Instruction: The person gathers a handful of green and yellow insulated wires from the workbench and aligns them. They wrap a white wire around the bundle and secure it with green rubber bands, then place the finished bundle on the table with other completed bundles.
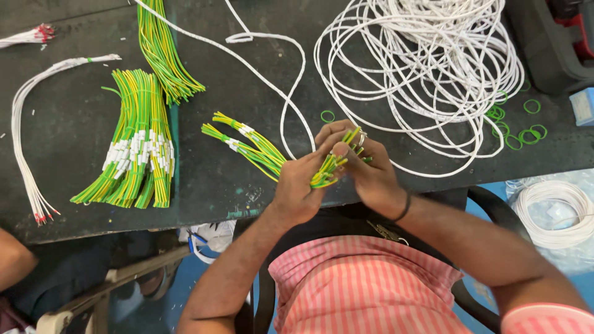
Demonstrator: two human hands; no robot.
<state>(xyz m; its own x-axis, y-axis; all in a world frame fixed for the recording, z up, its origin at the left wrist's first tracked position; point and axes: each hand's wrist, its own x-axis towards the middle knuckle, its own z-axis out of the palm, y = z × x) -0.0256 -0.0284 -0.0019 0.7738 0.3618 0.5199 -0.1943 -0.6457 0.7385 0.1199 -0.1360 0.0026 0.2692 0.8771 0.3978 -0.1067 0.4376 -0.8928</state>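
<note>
My left hand (299,188) and my right hand (365,167) meet at the near edge of the dark table (235,93), both gripping a small bundle of yellow-green wires (266,154). The bundle's free ends fan out to the left over the table, some carrying white sleeves. Its other ends stick out between my fingers near my right hand's thumb. A green rubber band (327,115) lies just beyond my hands.
A pile of yellow-green wires with white sleeves (136,154) lies at left, another bunch (162,55) behind it. A large coil of white cable (427,68) fills the right. Several green bands (520,127) lie scattered there. White wires with red tips (28,148) curve at far left.
</note>
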